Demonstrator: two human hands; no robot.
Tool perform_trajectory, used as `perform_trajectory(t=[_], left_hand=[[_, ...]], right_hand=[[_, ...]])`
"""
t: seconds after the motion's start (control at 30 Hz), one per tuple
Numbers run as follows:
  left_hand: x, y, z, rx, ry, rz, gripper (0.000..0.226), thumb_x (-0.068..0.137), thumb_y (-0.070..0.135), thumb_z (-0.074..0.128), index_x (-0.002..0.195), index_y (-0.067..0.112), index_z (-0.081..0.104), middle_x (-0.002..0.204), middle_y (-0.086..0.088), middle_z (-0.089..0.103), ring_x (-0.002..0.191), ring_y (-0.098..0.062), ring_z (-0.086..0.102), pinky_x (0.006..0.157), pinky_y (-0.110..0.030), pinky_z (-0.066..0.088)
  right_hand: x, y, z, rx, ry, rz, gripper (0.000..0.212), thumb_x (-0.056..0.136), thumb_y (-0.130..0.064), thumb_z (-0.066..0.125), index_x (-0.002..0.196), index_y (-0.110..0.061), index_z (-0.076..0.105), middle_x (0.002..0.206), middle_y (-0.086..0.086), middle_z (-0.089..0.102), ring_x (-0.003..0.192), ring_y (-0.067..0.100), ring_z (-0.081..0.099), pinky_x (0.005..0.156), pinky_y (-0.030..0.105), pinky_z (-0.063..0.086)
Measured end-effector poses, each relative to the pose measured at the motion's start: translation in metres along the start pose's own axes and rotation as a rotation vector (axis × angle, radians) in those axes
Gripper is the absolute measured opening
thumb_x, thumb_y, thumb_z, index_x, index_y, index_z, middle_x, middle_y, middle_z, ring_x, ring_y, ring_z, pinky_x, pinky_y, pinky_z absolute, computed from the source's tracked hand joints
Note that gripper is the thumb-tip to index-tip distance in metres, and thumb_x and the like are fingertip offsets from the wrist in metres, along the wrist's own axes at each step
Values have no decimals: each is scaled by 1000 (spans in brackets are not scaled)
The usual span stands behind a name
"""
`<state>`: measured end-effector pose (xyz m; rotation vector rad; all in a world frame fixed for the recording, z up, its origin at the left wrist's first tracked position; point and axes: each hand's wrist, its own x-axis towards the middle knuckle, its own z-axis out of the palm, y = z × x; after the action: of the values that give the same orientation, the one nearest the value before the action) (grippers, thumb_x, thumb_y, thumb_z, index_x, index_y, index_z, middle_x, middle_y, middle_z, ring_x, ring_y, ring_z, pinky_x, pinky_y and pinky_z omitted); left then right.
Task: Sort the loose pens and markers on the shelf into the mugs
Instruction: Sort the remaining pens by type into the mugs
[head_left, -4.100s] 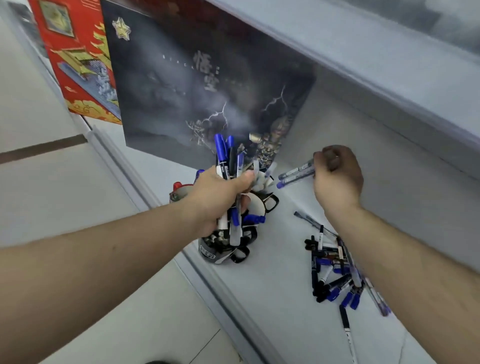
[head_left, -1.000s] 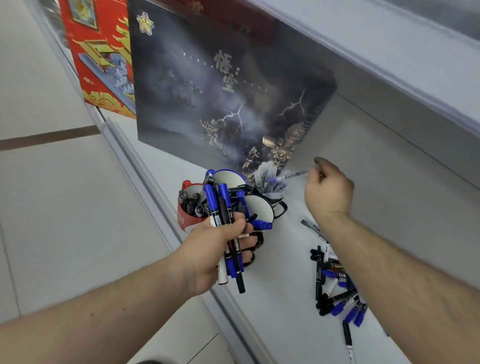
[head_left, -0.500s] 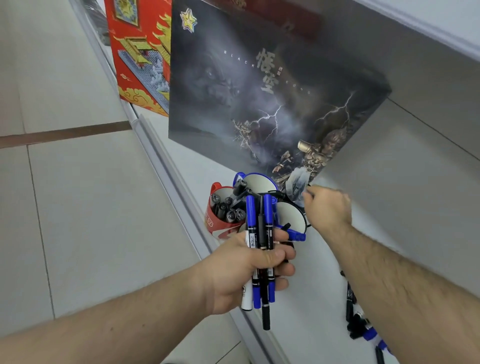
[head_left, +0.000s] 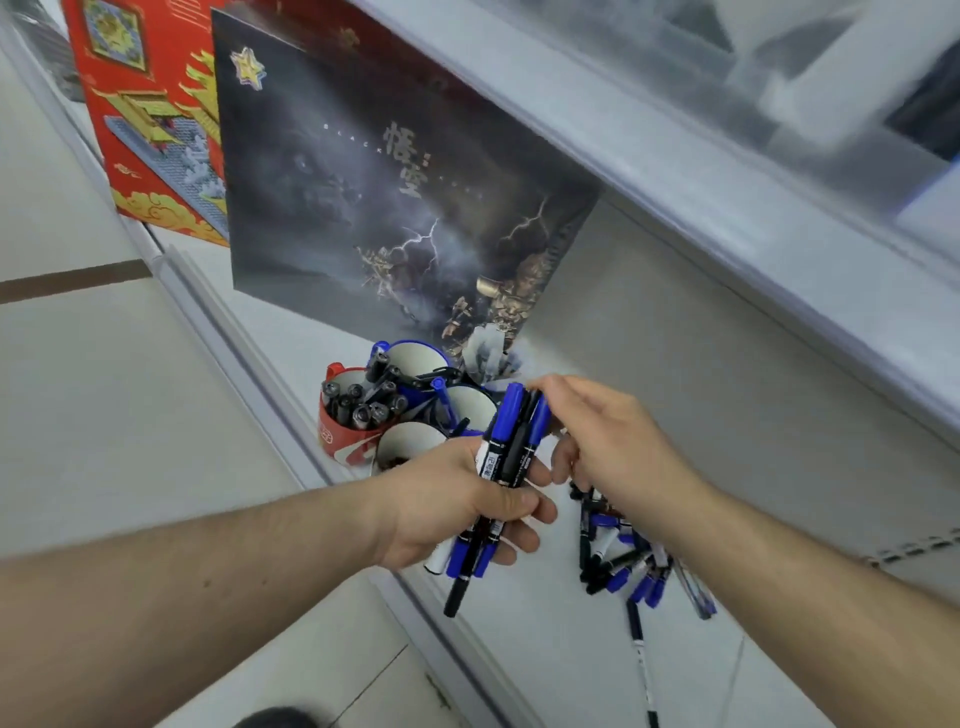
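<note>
My left hand (head_left: 457, 506) grips a bundle of blue and black markers (head_left: 506, 452) above the shelf's front edge. My right hand (head_left: 605, 441) reaches the bundle's top, its fingertips at the blue caps; I cannot tell if it pinches one. Behind them stands a cluster of mugs: a red mug (head_left: 345, 434) full of black pens, a blue mug (head_left: 415, 358), two white-lined mugs (head_left: 470, 402) and a clear cup of thin pens (head_left: 491, 356). A pile of loose pens and markers (head_left: 623, 566) lies on the shelf (head_left: 545, 649) under my right forearm.
A large dark box (head_left: 384, 197) stands just behind the mugs, with a red box (head_left: 150, 130) to its left. An upper shelf (head_left: 727, 182) overhangs on the right. The shelf's front rail (head_left: 234, 332) runs diagonally, with tiled floor (head_left: 104, 389) to its left.
My right hand has put its thin pen into the clear cup and come back toward me to the top of the marker bundle. My left hand keeps the bundle.
</note>
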<state>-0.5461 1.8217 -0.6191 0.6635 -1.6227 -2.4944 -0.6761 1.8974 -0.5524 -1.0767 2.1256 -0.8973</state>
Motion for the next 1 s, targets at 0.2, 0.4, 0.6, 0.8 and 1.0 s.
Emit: perform_trajectory(t=[0.2,0.4,0.6,0.8,1.0], left_hand=[[-17,33,62,390,-46,-64,6,95,5,56,92,10,57,87,-9,66,70,-23,65,66,-35,53],[-44,48,135,564,-156,-147,5,93,5,55,94,10,56,90,-12,65,64,-24,63,57,-30,52],[-71,38,188,453,-216,-205,15,91,-3,55,100,8,60,83,-9,69,55,-17,59,47,-23,46],[-101,25,208,342,-235,-277,26,92,-6,46,109,5,60,83,-8,71,55,-17,61,46,-22,48],[-109,4,227,334,-307,-319,27,94,0,51,118,8,58,88,-7,73,63,-21,67,57,-28,56]], right_hand=[[-77,-11,-44,-94,205,98,42,70,-68,64,95,-35,59,71,-10,63,69,13,66,65,31,51],[-144,9,-81,61,236,229,42,85,-56,61,96,-16,61,82,10,71,55,23,64,49,29,44],[-204,31,-102,504,208,258,28,93,-33,64,87,-7,59,64,6,64,52,19,55,45,25,41],[-239,45,-94,646,268,285,24,91,-21,65,103,-1,64,65,7,64,47,17,53,44,25,39],[-257,56,-100,594,371,279,13,92,-10,62,92,-9,50,64,9,61,44,16,48,39,24,38]])
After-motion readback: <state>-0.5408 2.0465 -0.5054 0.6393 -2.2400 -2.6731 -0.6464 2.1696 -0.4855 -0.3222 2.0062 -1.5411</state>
